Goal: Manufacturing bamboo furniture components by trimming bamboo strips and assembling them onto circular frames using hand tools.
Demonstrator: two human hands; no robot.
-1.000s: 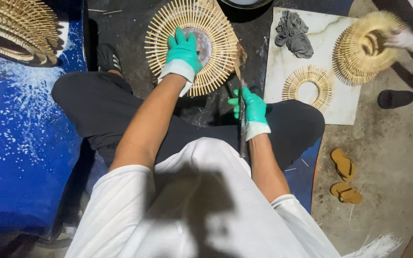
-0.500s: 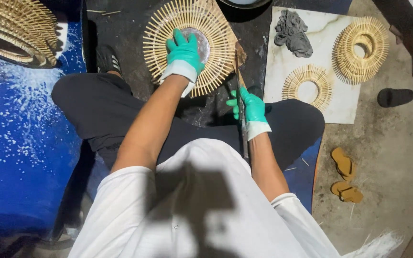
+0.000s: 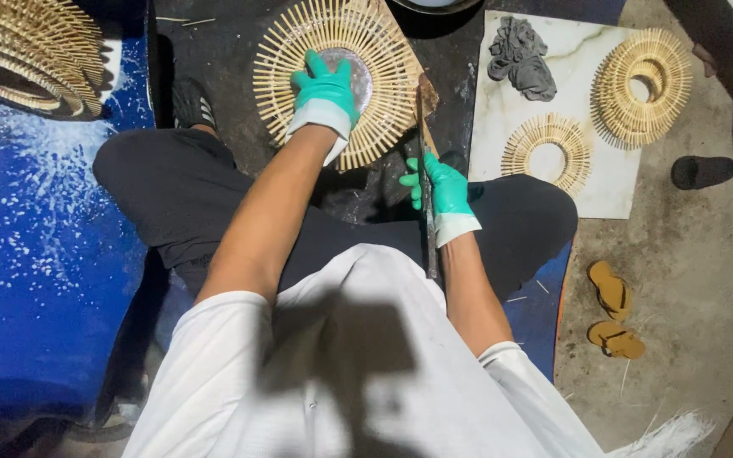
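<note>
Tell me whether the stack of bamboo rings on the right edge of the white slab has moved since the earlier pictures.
Yes. The ring stack was lifted in another person's hand off the slab's corner; now it lies on the white slab, nearer the grey rag.

I see matt teal rubber gloves on my left hand [image 3: 326, 87] and right hand [image 3: 443, 182], a pale bamboo-stick ring [image 3: 337, 76] upper centre, a dull metal blade [image 3: 427, 187], and crumpled grey cloth [image 3: 519, 55] on glossy marbled board [image 3: 612, 182].

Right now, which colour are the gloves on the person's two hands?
Teal green with white cuffs, on both the left hand and the right hand; the head view shows this clearly.
</note>
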